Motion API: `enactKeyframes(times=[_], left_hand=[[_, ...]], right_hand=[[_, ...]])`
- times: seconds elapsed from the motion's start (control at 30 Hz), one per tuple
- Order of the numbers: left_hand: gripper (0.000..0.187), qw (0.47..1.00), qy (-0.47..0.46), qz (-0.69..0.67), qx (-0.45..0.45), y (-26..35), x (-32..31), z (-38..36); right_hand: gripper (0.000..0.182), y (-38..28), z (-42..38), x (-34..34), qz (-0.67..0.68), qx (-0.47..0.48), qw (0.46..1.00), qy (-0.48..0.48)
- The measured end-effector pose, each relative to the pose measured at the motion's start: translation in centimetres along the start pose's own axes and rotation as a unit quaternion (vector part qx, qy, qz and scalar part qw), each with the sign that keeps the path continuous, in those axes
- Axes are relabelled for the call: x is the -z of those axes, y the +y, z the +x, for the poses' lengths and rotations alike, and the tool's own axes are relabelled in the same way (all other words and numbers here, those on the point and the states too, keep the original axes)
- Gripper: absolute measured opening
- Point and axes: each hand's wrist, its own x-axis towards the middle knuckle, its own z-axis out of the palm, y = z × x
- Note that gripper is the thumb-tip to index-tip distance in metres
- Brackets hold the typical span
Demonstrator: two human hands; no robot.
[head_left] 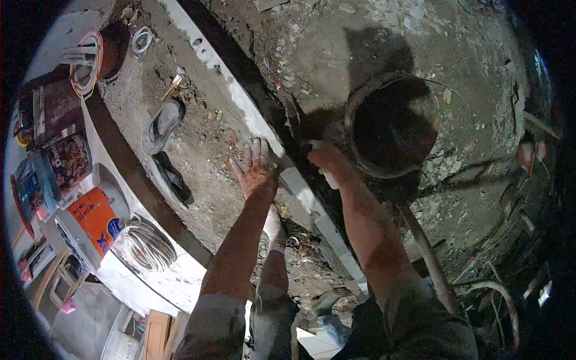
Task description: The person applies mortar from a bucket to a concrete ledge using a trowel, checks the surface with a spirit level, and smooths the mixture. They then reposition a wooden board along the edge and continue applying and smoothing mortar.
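My left hand (258, 171) lies with its fingers spread against the pale, rough edge of a low wall (240, 96) that runs diagonally across the ground. On the wall's dark side, my right hand (329, 161) is closed, with a light-coloured bit showing at its edge; what it grips is mostly hidden and in shadow. Just right of that hand stands a round, dark bucket (355, 144), its inside deep in shadow. One foot (274, 225) is planted on the soil below my left hand.
A pair of sandals (162, 129) lies on the soil at left. Coiled white cable (147, 246) and an orange-and-white bag (93, 219) sit on a pale ledge. A long pole (426, 258) lies at lower right. A smaller white coil (141, 41) is at upper left.
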Motion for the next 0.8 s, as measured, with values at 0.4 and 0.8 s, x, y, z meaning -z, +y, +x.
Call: enactKeyframes(times=[0.4, 0.8], left_hand=[[0.078, 0.999, -0.009, 0.038, 0.010, 0.9, 0.8, -0.1], [0.070, 0.998, -0.024, 0.060, 0.011, 0.9, 0.5, 0.1]], right_hand=[[0.033, -8.5, -10.1, 1.4, -0.387, -0.223, 0.884, -0.136], [0.024, -17.0, 7.6, -3.3, -0.527, -0.024, 0.846, -0.071]])
